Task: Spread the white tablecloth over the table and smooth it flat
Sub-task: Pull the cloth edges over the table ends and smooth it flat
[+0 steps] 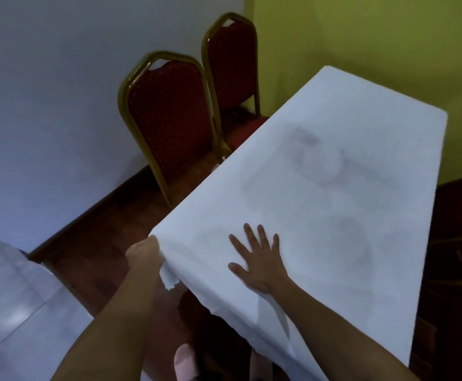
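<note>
The white tablecloth (pixel 334 166) already lies over the whole top of the table (pixel 427 270), hanging down past the edge nearest you. Faint grey shadows and soft creases show across its middle, so the smoothing is not finished. Your right hand (pixel 260 259) rests flat on the cloth near the close end, fingers spread wide, pinning it. Your left hand (pixel 144 254) is closed on the near left corner, pinching a bunch of the fabric and holding it slightly lifted. Judging from this, the spreading looks mostly done; what remains is tugging that corner square and pressing out the wrinkles. Two red chairs (pixel 169 114) stand beside the far left edge.
</note>
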### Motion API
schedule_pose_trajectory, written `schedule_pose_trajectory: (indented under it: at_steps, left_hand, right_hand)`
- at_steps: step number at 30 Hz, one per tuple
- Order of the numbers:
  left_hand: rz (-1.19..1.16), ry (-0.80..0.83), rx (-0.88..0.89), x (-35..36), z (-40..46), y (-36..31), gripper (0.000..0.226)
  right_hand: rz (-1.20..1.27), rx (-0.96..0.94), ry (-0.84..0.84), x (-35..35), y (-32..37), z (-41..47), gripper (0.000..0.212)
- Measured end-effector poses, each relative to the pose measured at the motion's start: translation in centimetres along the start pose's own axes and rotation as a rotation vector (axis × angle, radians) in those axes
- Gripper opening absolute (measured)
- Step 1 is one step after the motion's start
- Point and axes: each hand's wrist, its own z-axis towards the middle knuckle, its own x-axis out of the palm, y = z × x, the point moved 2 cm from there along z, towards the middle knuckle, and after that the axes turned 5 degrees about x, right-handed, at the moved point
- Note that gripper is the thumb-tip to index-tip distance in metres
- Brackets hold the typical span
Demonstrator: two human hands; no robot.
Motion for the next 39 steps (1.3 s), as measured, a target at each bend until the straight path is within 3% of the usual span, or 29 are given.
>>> schedule_pose_trajectory:
  at_steps: [6, 11, 15, 19, 26, 30, 34, 36, 39]
  left_hand:
    - [0.174, -0.016, 0.058, -4.0, 2.8, 0.7, 0.046]
    - [0.528, -0.097, 0.405, -0.2, -0.4, -2.2, 0.049]
    - [0.948, 0.220, 0.770, 9.7, -4.9, -2.6, 0.064]
    - [1.205, 0.432, 1.091, 17.2, -8.4, -0.6, 0.069]
    - [1.302, 0.626, 1.338, 25.9, -12.5, -1.0, 0.093]
    - [1.343, 0.696, 1.411, 30.9, -14.9, -1.2, 0.075]
    - [1.374, 1.021, 1.643, 35.0, -19.5, 0.4, 0.080]
    - [1.401, 1.147, 1.802, 36.4, -21.1, 1.5, 0.074]
    - [1.423, 1.195, 1.908, 38.3, -20.8, 0.9, 0.068]
  right_hand:
    - [0.074, -0.024, -0.026, 0.4, 4.4, -0.5, 0.076]
    - [0.208, 0.031, -0.103, -0.4, 2.2, 0.1, 0.080]
    - [0.210, 0.204, -0.121, -0.8, -2.0, 0.2, 0.076]
    - [0.220, 0.288, -0.148, -1.2, -7.6, 0.0, 0.080]
    - [0.255, 0.686, -0.239, -1.3, -20.9, -2.3, 0.071]
    - [0.247, 0.879, -0.271, -1.0, -26.9, -5.6, 0.071]
    - [0.311, 1.066, -0.282, 0.0, -30.0, -8.6, 0.057]
    - [0.423, 1.202, -0.297, 0.2, -31.1, -9.4, 0.056]
    - [0.683, 1.434, -0.320, 0.0, -32.1, -9.2, 0.061]
